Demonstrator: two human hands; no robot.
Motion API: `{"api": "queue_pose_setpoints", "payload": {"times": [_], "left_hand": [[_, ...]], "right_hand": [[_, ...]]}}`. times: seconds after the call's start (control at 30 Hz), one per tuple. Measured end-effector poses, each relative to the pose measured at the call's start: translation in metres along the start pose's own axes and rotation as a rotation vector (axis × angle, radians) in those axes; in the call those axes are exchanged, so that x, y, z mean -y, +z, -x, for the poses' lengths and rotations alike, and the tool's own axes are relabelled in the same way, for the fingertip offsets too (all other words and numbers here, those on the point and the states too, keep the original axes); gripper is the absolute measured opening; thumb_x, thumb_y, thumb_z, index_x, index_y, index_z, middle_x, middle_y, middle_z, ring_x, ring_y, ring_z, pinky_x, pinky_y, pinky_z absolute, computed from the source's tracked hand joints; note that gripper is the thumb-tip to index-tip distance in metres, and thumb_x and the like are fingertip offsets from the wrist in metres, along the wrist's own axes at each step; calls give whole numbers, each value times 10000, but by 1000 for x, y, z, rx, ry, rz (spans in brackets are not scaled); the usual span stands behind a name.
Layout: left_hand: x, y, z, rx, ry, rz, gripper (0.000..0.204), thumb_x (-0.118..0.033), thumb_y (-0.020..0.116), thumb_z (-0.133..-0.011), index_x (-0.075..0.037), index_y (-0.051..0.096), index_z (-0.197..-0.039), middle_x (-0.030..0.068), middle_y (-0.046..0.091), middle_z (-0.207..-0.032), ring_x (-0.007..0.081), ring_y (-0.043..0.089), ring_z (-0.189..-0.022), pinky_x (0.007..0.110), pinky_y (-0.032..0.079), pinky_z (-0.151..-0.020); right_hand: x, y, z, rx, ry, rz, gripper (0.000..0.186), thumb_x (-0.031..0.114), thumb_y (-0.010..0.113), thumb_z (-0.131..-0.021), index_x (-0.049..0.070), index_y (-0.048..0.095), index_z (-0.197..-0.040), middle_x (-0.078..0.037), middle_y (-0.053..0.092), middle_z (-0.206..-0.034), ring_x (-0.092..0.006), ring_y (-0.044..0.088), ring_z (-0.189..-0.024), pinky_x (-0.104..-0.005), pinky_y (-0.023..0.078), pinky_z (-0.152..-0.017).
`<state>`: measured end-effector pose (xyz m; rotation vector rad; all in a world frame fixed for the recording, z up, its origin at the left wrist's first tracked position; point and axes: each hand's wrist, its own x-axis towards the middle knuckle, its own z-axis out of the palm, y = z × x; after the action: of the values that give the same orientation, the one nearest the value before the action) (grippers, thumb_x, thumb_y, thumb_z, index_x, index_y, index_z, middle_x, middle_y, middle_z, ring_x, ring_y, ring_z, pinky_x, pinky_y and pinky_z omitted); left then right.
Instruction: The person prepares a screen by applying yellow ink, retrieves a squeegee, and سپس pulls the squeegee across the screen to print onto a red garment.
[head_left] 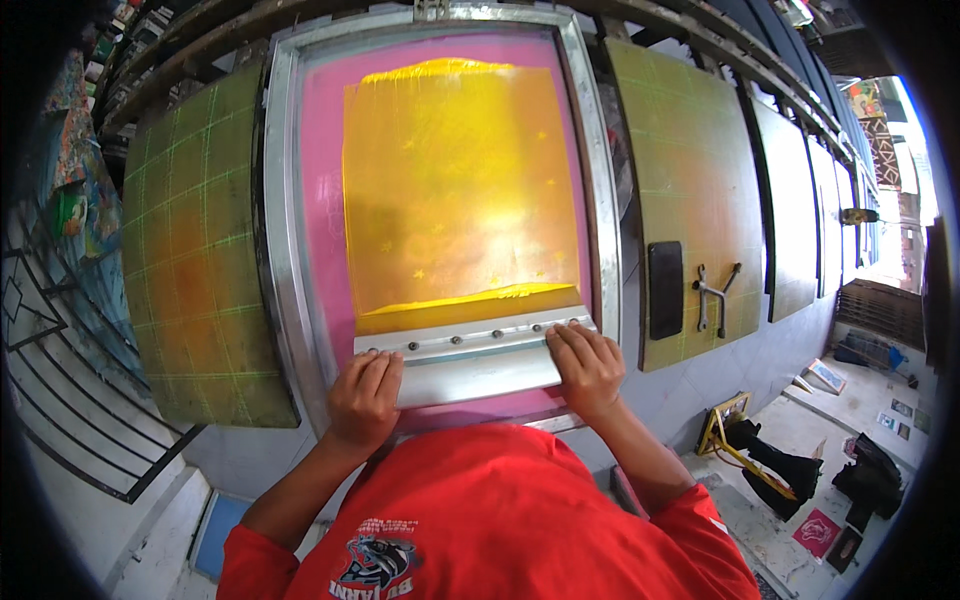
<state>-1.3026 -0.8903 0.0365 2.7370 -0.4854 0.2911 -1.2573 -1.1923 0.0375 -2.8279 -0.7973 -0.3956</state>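
Note:
A wide metal squeegee (480, 372) lies across the near end of a screen printing frame (283, 215). My left hand (366, 395) grips the squeegee's left end, fingers curled over its top edge. At the right end, my right hand (586, 370) is closed round it in the same way. Yellow ink (450, 140) covers the rectangular middle of the pink mesh (322, 200), with a thick ridge at the far edge. Another band of thick ink runs just ahead of the squeegee. Small star shapes show through the ink.
Green-lined boards flank the frame, one on the left (190, 290) and one on the right (690, 190). On the right board lie a dark phone (665, 290) and metal wrenches (718, 298). White boards (786, 200) stand farther right. A black railing (90, 420) is at lower left.

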Motion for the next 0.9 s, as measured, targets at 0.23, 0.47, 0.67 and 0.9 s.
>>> {"api": "queue_pose_setpoints", "payload": {"times": [0.23, 0.47, 0.67, 0.9], "left_hand": [[-3, -16, -6, 77, -79, 71, 354, 38, 624, -675, 3, 678, -1024, 104, 657, -952, 277, 634, -926, 372, 541, -816], [-21, -14, 32, 96, -63, 137, 355, 25, 636, -671, 5, 680, -1023, 107, 660, -961, 286, 630, -934, 379, 542, -823], [16, 6, -20, -16, -8, 5, 270, 16, 608, -731, 4, 698, -985, 105, 665, -921, 266, 644, -881, 351, 553, -789], [18, 6, -19, -26, 17, -18, 273, 14, 606, -731, -7, 698, -987, 95, 667, -917, 263, 645, -879, 342, 551, -783]], "right_hand": [[-2, -16, -12, 39, 8, -19, 204, 148, 614, -792, 97, 693, -973, -18, 701, -973, -184, 668, -932, -333, 501, -755], [21, -21, 36, 36, 60, -28, 202, 106, 639, -785, 89, 712, -972, -23, 709, -976, -197, 678, -928, -335, 502, -740], [-5, 3, -24, -17, 34, -25, 202, 127, 643, -798, 85, 702, -986, -31, 712, -986, -207, 685, -919, -327, 503, -743], [-11, 10, -23, -1, -9, 6, 261, 172, 618, -774, 77, 689, -1005, -41, 694, -1011, -206, 668, -940, -330, 502, -745]]}}
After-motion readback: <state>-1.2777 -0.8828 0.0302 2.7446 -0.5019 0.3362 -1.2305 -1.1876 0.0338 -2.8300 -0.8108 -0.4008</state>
